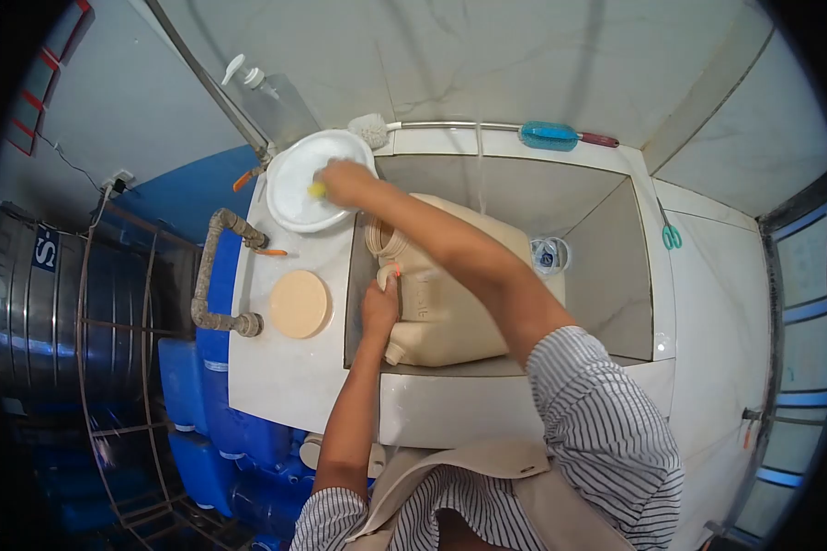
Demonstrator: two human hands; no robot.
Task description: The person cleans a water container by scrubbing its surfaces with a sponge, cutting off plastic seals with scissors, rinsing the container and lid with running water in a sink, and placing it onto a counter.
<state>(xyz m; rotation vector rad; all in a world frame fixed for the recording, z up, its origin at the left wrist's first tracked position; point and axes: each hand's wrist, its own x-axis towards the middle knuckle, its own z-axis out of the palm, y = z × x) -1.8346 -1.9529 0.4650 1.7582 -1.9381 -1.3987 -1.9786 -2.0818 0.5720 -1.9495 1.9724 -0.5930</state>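
A large beige plastic jug [469,312] lies on its side in the tiled sink [616,266], its wide mouth uncapped and facing left. My left hand [380,308] is closed around the jug's handle, just below the mouth. Over the white basin [280,207], which holds whitish, sudsy-looking liquid, my right hand [347,184] grips a yellow sponge. Only a small piece of the sponge [317,190] shows beneath the fingers. A round beige lid [300,304] rests on the counter left of the sink. My right forearm passes above the jug and hides part of it.
Behind the sink lie a white-headed brush [369,129] and a blue bottle brush [549,136]. A pump bottle [280,101] stands behind the basin. Pipework [213,266] rises at the counter's left edge. Green-handled scissors [672,236] lie at right; blue jugs [188,386] stand lower left.
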